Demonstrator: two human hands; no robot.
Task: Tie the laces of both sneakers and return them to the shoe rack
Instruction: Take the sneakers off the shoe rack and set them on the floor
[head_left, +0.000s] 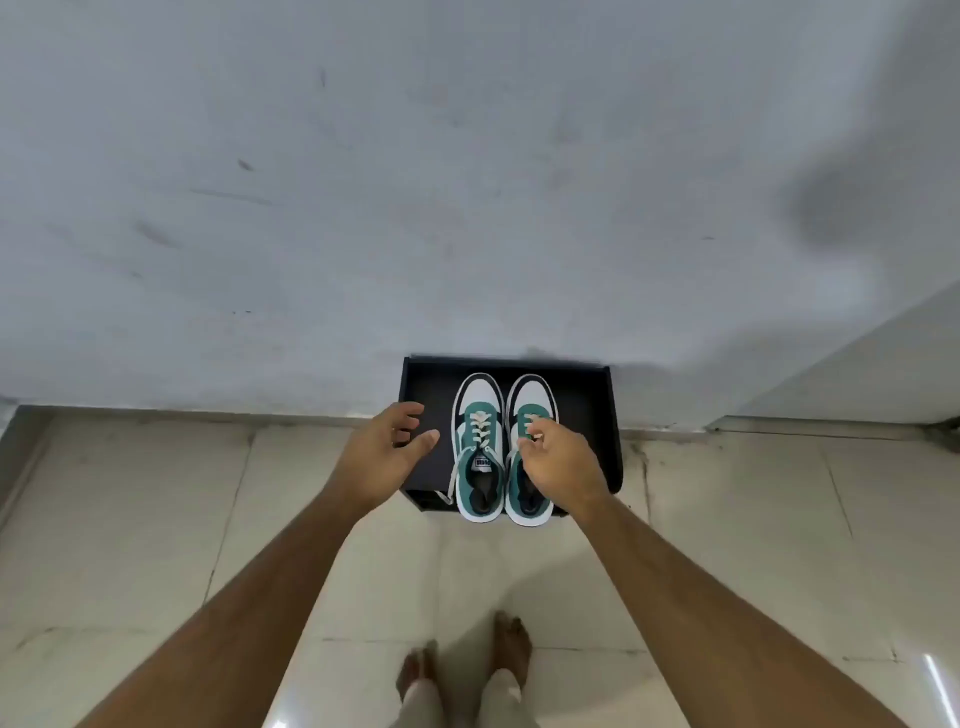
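Note:
Two green, white and black sneakers stand side by side, toes to the wall, on top of a low black shoe rack (589, 415). The left sneaker (478, 447) has loose pale laces, one end trailing over the rack's front edge. My left hand (382, 449) hovers open just left of it, fingers spread, touching nothing. My right hand (558, 462) lies over the right sneaker (530, 410), fingertips pinched at its laces near the tongue. The hand hides the middle of that shoe.
A grey scuffed wall (467, 182) rises right behind the rack. Beige floor tiles (156, 519) spread in front and to both sides. My bare feet (467, 660) stand on the tiles below the rack. A pale panel (883, 364) juts out at the right.

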